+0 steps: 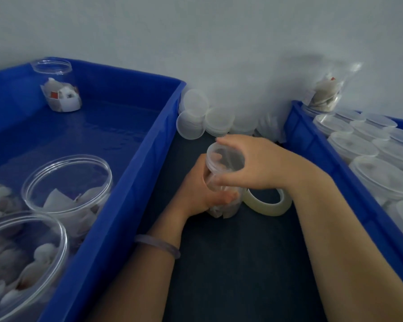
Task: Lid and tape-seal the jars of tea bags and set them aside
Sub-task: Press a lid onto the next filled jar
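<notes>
A clear jar of tea bags (221, 205) stands on the dark table between two blue crates. My left hand (200, 189) grips its body from the left. My right hand (251, 161) curls over its top and holds a translucent lid (223, 156) on the mouth. A roll of clear tape (269, 201) lies flat on the table just right of the jar, partly under my right wrist. A pile of spare lids (196, 117) leans against the wall behind.
The left blue crate (130, 173) holds open jars of tea bags (68, 182) and one at its far corner (58, 89). The right blue crate (312, 145) holds several lidded jars (382, 175), with one more stacked at the back (328, 94).
</notes>
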Demonstrator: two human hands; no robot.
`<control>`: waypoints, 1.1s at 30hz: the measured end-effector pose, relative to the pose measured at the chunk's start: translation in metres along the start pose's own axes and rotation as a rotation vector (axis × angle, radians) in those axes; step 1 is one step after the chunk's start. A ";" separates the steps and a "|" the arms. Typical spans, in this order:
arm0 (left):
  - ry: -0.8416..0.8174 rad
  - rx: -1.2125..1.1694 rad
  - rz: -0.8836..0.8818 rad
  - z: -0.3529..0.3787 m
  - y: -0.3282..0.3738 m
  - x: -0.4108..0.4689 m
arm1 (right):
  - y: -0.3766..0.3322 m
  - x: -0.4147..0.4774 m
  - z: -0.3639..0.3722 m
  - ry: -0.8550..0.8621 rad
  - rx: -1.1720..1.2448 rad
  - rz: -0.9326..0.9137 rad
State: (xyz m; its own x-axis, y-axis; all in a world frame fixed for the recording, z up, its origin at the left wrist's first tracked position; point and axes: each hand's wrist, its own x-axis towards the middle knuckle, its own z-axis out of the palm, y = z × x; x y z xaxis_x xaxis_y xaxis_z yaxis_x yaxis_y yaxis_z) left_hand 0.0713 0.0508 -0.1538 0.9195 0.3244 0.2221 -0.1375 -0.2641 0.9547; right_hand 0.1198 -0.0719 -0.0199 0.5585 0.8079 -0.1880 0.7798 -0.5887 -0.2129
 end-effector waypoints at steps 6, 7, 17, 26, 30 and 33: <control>0.002 0.013 0.013 0.001 -0.001 0.002 | 0.011 -0.003 -0.011 0.262 0.038 -0.036; -0.003 0.047 0.022 0.000 -0.002 0.004 | 0.009 0.003 -0.007 0.171 0.013 -0.102; 0.141 0.231 0.029 0.012 0.003 0.007 | 0.011 0.033 0.046 0.432 -0.032 -0.056; 0.318 0.162 -0.081 0.028 0.002 0.001 | -0.001 0.040 0.058 0.664 0.126 0.090; 0.352 0.224 -0.054 0.024 0.005 0.002 | 0.005 0.039 0.060 0.718 0.202 0.038; 0.451 0.217 -0.053 0.016 0.002 0.003 | 0.044 0.021 0.067 0.560 0.741 0.041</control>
State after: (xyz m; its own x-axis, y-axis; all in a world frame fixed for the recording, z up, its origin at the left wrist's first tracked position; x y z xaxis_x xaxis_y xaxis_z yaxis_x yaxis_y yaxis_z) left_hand 0.0794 0.0364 -0.1549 0.6660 0.6901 0.2834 0.0294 -0.4038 0.9144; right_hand 0.1468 -0.0830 -0.0971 0.7874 0.5677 0.2403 0.4845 -0.3289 -0.8106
